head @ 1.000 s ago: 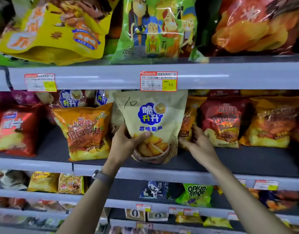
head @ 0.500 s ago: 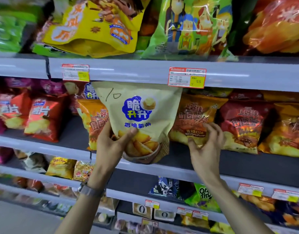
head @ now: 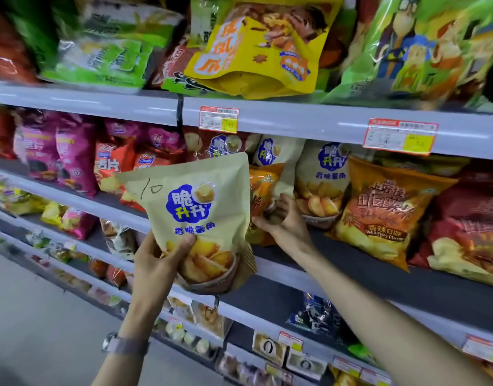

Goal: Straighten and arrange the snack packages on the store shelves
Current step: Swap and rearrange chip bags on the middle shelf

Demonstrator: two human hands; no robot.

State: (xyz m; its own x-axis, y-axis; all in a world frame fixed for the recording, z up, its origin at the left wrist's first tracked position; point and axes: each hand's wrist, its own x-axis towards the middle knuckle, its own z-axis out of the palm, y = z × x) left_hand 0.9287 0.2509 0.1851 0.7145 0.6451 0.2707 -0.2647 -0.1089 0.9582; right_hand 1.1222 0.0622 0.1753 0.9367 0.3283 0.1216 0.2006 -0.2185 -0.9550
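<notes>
Grey middle shelf (head: 365,277) ahead. My left hand (head: 156,263) pinches the beige pouch (head: 200,207) low, clear of the shelf; my right hand (head: 284,221) curls round the orange bag (head: 263,188). Best to slide that aside, then stand the pouch by its matching pouches (head: 323,176).

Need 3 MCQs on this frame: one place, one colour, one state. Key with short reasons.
1. Where is the beige bag marked "10"? A) on the top shelf B) held in front of the middle shelf C) on the floor
2. Its logo colour? A) blue B) green C) black
3. The left hand? A) open, empty B) grips the bag's lower part C) flat on a shelf
Key: B, it's in the hand, off the shelf; A, blue cloud badge; B, thumb across the bag's front.
</notes>
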